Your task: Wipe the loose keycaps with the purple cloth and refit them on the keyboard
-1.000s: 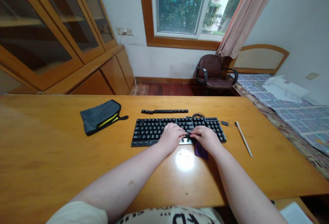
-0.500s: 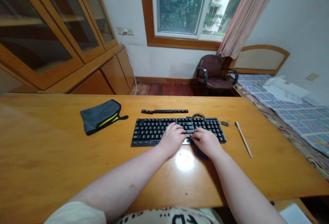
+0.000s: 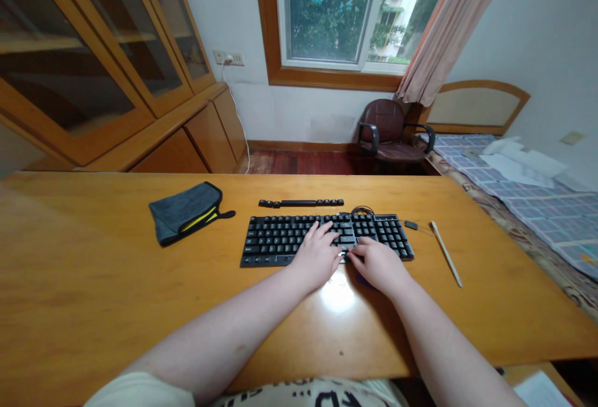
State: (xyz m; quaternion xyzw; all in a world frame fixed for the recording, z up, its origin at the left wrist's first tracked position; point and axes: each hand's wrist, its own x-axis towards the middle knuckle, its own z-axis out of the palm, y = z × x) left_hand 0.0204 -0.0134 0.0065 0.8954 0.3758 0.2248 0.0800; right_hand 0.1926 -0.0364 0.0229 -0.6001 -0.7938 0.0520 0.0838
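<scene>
A black keyboard [image 3: 268,240] lies lengthwise on the wooden table, its bottom row bare of keycaps on the left part. My left hand [image 3: 317,256] rests on the keys right of its middle, fingers spread. Beside it, my right hand [image 3: 379,263] bends over the lower edge, thumb and forefinger brought together at the bottom row. Whatever may be between those fingertips is too small to make out. Behind the keyboard sits a row of loose keycaps [image 3: 268,203], with the long space bar [image 3: 298,203] among them. Something dark purple shows partly under my right hand.
A grey cloth [image 3: 184,210] with yellow lining lies left of the keyboard. To the right are a small dark tag-like piece [image 3: 410,225] and a thin white stick [image 3: 446,254]. A coiled cable [image 3: 362,210] lies behind the keyboard. Beyond the table stands a chair [image 3: 385,126].
My left hand's fingers have spread, and its thumb side has shifted slightly. My right hand's fingertips have moved a little at the bottom row. The loose keycaps stay in place.
</scene>
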